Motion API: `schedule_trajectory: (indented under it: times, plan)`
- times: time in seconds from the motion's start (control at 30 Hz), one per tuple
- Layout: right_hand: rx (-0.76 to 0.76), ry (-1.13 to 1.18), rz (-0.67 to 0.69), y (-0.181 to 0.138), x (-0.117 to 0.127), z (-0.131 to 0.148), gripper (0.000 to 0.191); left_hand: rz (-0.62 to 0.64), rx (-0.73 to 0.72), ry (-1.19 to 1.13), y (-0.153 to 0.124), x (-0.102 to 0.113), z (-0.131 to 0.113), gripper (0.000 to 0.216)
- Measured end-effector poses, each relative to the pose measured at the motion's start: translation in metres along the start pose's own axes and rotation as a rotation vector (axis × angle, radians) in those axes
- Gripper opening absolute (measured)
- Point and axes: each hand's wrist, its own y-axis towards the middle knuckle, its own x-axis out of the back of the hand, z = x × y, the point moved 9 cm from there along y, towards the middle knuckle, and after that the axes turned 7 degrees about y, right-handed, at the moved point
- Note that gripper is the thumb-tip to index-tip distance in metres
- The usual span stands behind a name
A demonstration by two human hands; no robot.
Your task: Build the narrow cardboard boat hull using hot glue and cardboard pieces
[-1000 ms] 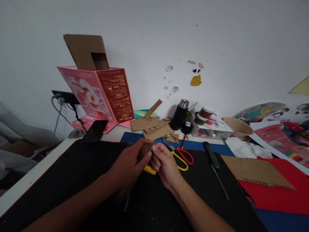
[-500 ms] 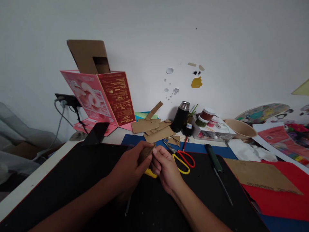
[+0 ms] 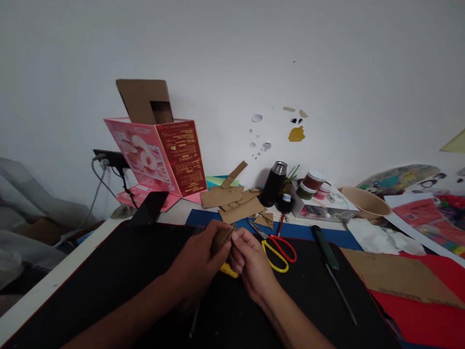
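Note:
My left hand (image 3: 198, 261) is closed round a small piece of cardboard (image 3: 222, 238), thumb in front and fingers behind. Its far edge is pinched by my right hand (image 3: 251, 259), fingertips touching it from the right. Under the hands a yellow handle (image 3: 228, 270) shows in part, and a thin metal shaft (image 3: 195, 317) sticks out below my left hand; the rest is hidden. Just right of my right hand lie scissors (image 3: 278, 254) with one red and one yellow loop. Farther right rests a green-handled pointed tool (image 3: 332, 271).
A black mat (image 3: 145, 276) covers the front of the desk. Cardboard scraps (image 3: 241, 208), a black flask (image 3: 274, 184) and paint jars (image 3: 312, 182) stand behind it. A pink box (image 3: 145, 155) and a phone (image 3: 149, 208) are at left; a cardboard sheet (image 3: 399, 276) lies right.
The whole scene sits slightly lower and to the right in view, as the camera has tilted. Both hands keep the same hold on the cardboard piece.

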Motion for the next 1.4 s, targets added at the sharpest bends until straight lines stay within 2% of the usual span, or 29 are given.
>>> schedule_trajectory:
  times: [0.23,0.67,1.03,1.17,1.4]
  plan:
    - [0.001,0.006,-0.005,0.0,0.001,0.0,0.039,-0.004,0.069,-0.003,-0.001,-0.001,0.007,0.032]
    - [0.012,-0.015,-0.016,0.0,0.001,0.002,0.041,-0.004,0.032,0.057,0.001,0.001,0.001,0.028]
    - [0.071,-0.047,-0.011,0.0,-0.001,0.008,0.043,-0.029,0.014,-0.027,0.0,0.003,-0.004,0.025]
    - [0.071,-0.049,-0.004,0.0,-0.002,0.011,0.044,-0.017,0.032,-0.147,0.001,-0.002,0.002,0.023]
    - [0.048,-0.067,-0.008,0.0,-0.002,0.01,0.044,0.085,0.082,-0.684,0.001,-0.021,0.014,0.028]
